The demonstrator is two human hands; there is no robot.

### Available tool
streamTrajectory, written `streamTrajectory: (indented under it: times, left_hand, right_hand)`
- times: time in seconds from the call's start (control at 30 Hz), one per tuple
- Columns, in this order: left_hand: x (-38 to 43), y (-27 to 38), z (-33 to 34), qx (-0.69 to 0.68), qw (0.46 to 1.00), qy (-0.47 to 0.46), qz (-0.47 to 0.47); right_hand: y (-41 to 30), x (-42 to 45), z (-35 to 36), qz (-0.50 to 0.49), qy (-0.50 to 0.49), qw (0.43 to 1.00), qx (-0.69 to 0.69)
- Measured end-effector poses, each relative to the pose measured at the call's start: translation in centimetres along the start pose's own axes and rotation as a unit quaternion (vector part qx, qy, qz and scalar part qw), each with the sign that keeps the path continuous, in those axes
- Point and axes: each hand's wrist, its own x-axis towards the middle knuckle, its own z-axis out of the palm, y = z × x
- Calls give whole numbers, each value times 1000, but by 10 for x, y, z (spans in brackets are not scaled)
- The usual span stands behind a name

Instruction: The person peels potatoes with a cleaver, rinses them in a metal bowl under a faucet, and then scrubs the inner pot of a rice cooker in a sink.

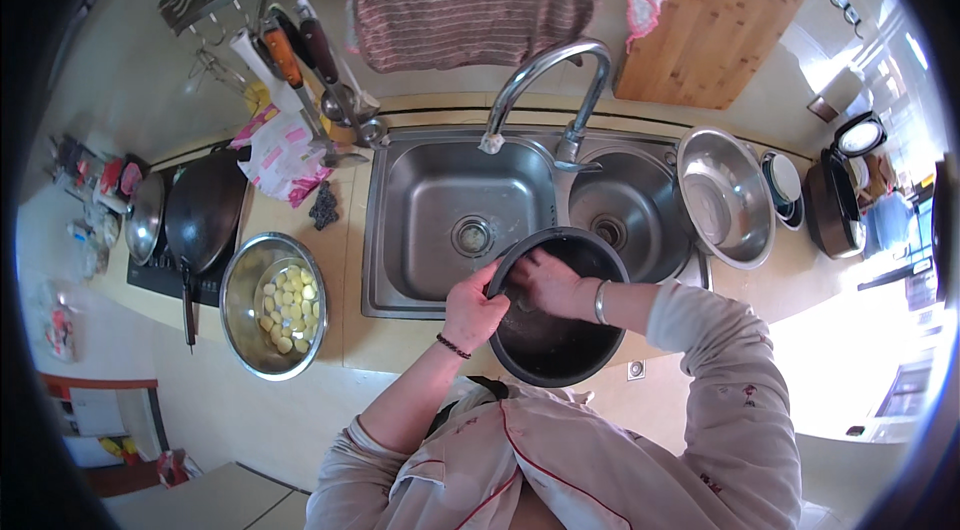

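Note:
My left hand [474,309] grips the left rim of a dark round pot [559,350], tilted at the front edge of a double-bowl steel sink [420,192]. Inside that pot is my right hand [544,281], its fingers against the inner wall near the left side; whether they hold anything cannot be told. Above the larger bowl ends the chrome faucet [551,54], with no water seen running. Peeled potatoes [289,305] lie in a steel basin [234,320] on the counter to the left. Another steel basin [724,196] leans at the sink's right side.
A wok [202,211] and a lid [146,219] are at the far left. A dark scouring pad [325,206] and a pink-white plastic bag [281,155] lie left of the sink. Utensils [285,57] and a striped towel [472,20] hang behind; a wooden cutting board [709,12] stands at the right.

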Motion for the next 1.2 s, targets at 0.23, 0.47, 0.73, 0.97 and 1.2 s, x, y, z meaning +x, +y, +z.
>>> streamTrajectory:
  times: [0.23,0.47,0.73,0.97,1.2]
  left_hand:
    - [-7,-3,17,-83,990,92,73]
    - [-9,-13,1,-61,997,23,50]
    - [-14,-11,3,20,999,18,44]
    - [-5,-12,28,-22,999,21,37]
    - [-5,-32,41,-106,994,15,-25]
  right_hand:
    - [-41,-14,46,303,-184,890,286]
    - [-64,63,46,445,332,243,795]
    - [-74,28,41,268,55,754,597]
    - [-61,-51,2,187,-95,910,357]
    - [-25,-133,-62,354,303,726,506]
